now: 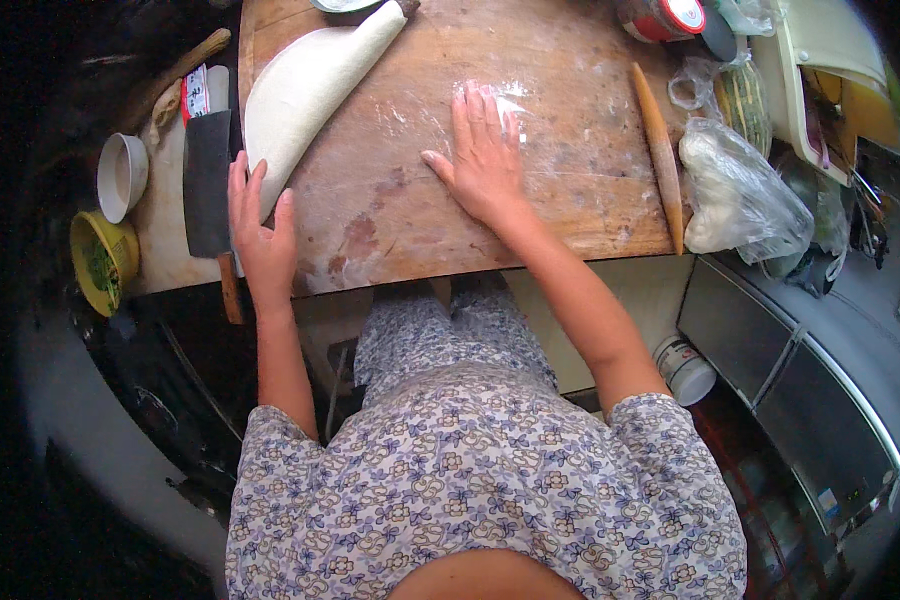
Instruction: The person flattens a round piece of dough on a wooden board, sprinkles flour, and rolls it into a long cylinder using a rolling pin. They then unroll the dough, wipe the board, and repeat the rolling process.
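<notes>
A large sheet of white dough (311, 94) lies folded over on itself at the left of a floured wooden board (420, 217). My left hand (262, 232) is at the dough's near end, with the thumb and fingers on either side of its tip. Whether they grip it cannot be made out. My right hand (487, 150) rests palm down on the board, fingers slightly spread, beside a patch of white flour (511, 112). Along the board's right side lies a tapered wooden rolling pin (656, 150).
Left of the board are a cleaver (208, 184), a white bowl (122, 176) and a yellow bowl (105, 259) holding chopped greens. To the right lie a plastic bag (750, 191) with white contents and a striped squash (745, 105). A red can (660, 19) stands at the back.
</notes>
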A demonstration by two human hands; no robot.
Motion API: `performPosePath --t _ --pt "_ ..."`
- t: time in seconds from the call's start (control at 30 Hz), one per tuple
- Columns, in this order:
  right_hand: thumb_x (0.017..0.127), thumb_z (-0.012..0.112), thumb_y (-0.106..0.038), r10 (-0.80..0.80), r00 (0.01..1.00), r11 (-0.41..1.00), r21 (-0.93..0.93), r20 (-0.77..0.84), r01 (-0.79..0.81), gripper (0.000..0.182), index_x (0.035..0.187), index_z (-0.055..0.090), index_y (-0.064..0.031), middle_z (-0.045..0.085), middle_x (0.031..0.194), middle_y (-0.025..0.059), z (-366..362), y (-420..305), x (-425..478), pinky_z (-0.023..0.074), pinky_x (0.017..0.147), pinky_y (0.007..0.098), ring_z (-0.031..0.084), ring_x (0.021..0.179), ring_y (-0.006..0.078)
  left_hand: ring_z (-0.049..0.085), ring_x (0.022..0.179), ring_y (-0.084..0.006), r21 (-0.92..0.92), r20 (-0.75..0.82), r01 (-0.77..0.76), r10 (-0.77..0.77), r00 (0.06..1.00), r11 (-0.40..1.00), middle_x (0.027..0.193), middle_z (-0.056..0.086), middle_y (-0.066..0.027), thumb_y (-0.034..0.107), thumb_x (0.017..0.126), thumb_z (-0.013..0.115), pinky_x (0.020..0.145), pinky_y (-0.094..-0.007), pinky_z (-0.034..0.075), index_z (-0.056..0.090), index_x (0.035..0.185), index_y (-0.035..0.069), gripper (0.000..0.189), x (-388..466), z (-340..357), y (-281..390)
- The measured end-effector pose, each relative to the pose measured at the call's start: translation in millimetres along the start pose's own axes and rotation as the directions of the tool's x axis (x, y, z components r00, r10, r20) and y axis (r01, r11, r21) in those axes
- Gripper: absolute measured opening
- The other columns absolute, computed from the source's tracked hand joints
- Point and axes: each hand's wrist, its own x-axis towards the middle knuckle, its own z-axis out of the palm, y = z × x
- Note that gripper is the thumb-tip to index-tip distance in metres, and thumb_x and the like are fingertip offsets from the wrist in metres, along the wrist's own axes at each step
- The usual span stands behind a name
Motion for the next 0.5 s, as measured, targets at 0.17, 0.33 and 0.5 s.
performPosePath --t 0.17,0.33,0.5 --pt "0.086 0.061 -0.050 0.147 0.989 0.988 -0.047 0.001 -0.147 0.091 0.148 0.022 0.0038 0.018 0.157 0.0214 -12.9 19.8 -41.2 0.0121 0.117 0.0496 0.015 0.146 0.0341 0.039 0.137 -0.0305 0.038 0.003 0.049 -0.049 0.999 0.998 0.146 0.044 -0.0153 0.008 0.088 0.060 0.112 -0.0404 0.030 0.055 0.129 0.001 0.041 1.0 -20.8 -27.0" --pt "0.085 0.062 -0.050 0.078 0.997 0.997 -0.013 0.013 -0.078 0.091 0.148 0.025 0.0035 0.020 0.156 0.0224 -12.0 8.7 -28.2 0.0126 0.117 0.0491 0.016 0.146 0.0369 0.040 0.136 -0.0311 0.005 0.097 0.056 -0.056 0.994 0.998 0.146 0.044 -0.0159 0.010 0.088 0.061 0.112 -0.0403 0.030 0.054 0.130 0.001 0.043 0.6 -26.4 -50.0" --pt "0.087 0.062 -0.046 0.118 0.992 0.991 -0.072 0.048 -0.114 0.087 0.148 0.024 0.0025 0.019 0.156 0.0227 -17.6 16.0 -59.7 0.0151 0.117 0.0485 0.017 0.145 0.0372 0.040 0.136 -0.0329 0.124 0.225 -0.023 -0.006 0.974 0.992 0.147 0.043 -0.0156 0.014 0.082 0.068 0.113 -0.0419 0.029 0.048 0.137 0.004 0.060 -10.1 -31.7 -65.0"
